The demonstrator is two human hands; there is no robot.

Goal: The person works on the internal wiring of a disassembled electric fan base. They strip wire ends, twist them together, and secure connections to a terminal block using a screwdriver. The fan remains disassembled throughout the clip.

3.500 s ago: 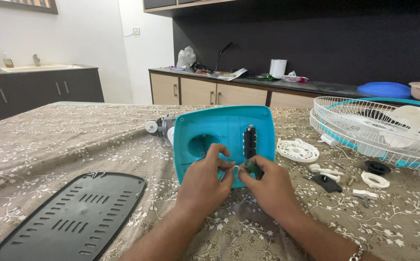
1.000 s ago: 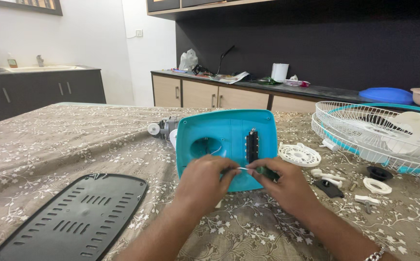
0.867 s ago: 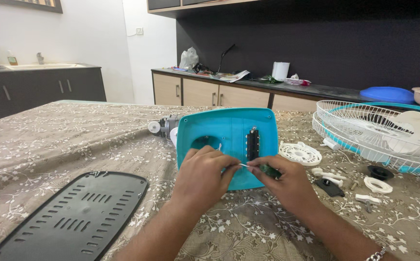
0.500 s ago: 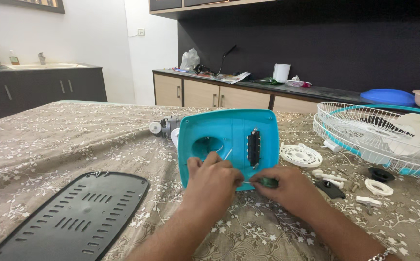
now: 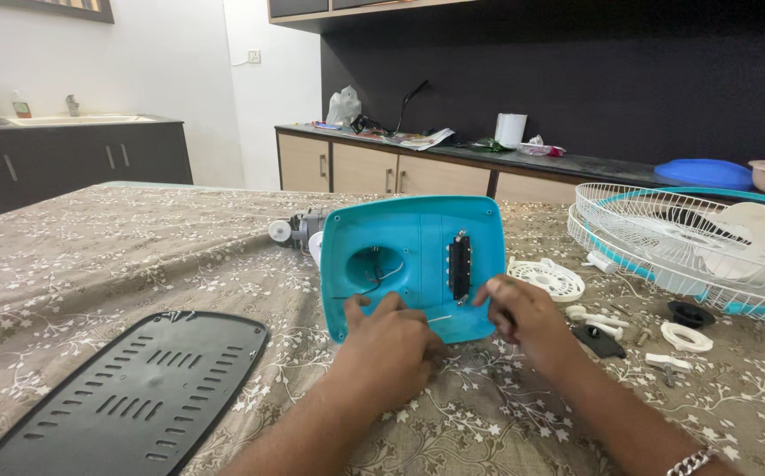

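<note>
A teal, rounded-rectangular plastic fan base shell [image 5: 413, 264] stands tilted up on the table, its hollow inner side facing the person and its long axis running left to right. Inside the cavity are a round moulded recess with thin wires trailing from it and a black upright switch block [image 5: 460, 267] set right of centre.

The left hand [image 5: 391, 353] rests at the shell's lower edge, fingers curled closed against the plastic. The right hand [image 5: 522, 315] sits at the lower right corner, fingers bent together; a thin wire runs between the hands, though which hand pinches it cannot be told.

Behind the shell, a grey motor with a white round knob [image 5: 293, 231] pokes out. To the right lie a white round slotted plastic disc [image 5: 545, 278], small white and black loose fittings [image 5: 669, 330], and a white wire fan grille [image 5: 691, 242]. A flat black slotted plastic base plate [image 5: 136, 392] lies left on the beige floral tablecloth [image 5: 92, 264].
</note>
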